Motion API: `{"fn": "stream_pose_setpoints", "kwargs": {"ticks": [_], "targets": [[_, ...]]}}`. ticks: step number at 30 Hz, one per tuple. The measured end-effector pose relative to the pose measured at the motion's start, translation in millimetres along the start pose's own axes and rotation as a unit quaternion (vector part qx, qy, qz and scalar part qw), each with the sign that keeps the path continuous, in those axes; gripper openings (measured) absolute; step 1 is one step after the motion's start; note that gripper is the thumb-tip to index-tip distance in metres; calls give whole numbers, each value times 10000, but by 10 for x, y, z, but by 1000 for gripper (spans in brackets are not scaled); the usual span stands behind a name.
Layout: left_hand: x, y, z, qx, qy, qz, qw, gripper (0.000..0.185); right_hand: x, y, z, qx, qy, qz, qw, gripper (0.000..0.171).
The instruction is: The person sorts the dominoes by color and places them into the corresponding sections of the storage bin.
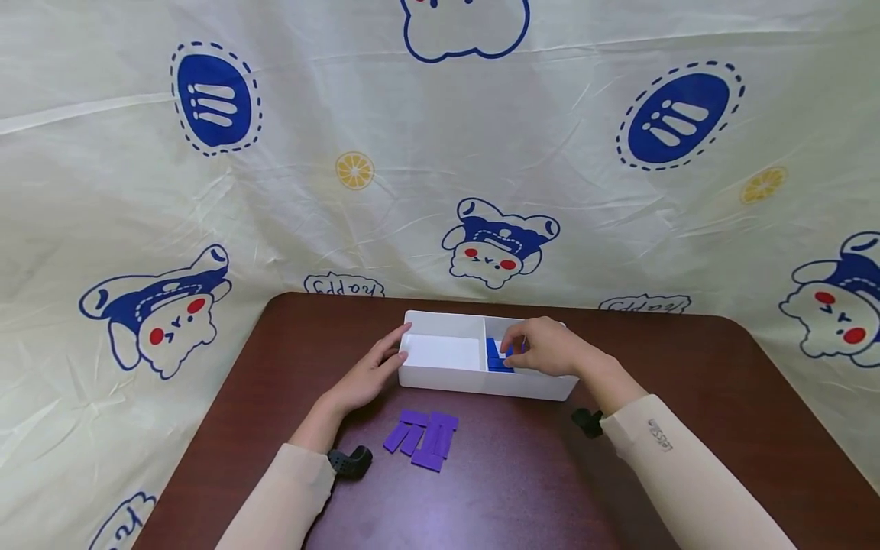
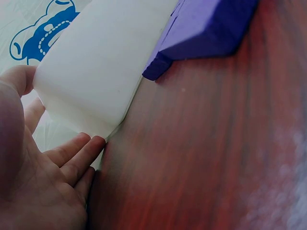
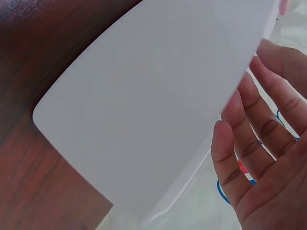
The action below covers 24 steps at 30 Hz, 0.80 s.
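A white two-compartment box (image 1: 447, 377) stands on the table. My left hand (image 1: 367, 377) lies against its left end, fingers extended; the left wrist view shows the fingertips (image 2: 98, 142) at the end wall's lower edge and the thumb at the top. Over the right compartment, my right hand (image 1: 546, 347) reaches down with thumb and index finger bent around a small blue piece (image 1: 509, 352). Other flat blue pieces (image 1: 492, 354) lie beside the divider. In the right wrist view the box wall hides the fingertips of my right hand (image 3: 268, 139).
Several flat purple pieces (image 1: 428, 441) lie loosely overlapped on the brown table (image 1: 522, 473), in front of the box. The box's left compartment (image 1: 443, 351) shows its bare white floor. Behind the table hangs a pale printed sheet (image 1: 412, 244).
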<state>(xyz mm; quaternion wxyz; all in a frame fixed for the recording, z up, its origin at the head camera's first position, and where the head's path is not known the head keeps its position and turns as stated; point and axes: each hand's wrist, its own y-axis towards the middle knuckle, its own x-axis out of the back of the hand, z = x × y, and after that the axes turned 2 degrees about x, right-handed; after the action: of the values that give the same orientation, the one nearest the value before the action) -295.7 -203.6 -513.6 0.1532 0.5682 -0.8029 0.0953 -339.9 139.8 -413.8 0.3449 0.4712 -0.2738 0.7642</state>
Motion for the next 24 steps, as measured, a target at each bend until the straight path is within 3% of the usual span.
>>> {"fn": "stream_pose_setpoints", "kwargs": {"ticks": [16,24], "targets": [[-1,5,23,-63,-83,46,9999,58,26,-64,137,153,90,-64,9998,18],[-1,3,13,-9,-70,40,10000,57,-29,-151,121,252,259,-435,9984,18]]}}
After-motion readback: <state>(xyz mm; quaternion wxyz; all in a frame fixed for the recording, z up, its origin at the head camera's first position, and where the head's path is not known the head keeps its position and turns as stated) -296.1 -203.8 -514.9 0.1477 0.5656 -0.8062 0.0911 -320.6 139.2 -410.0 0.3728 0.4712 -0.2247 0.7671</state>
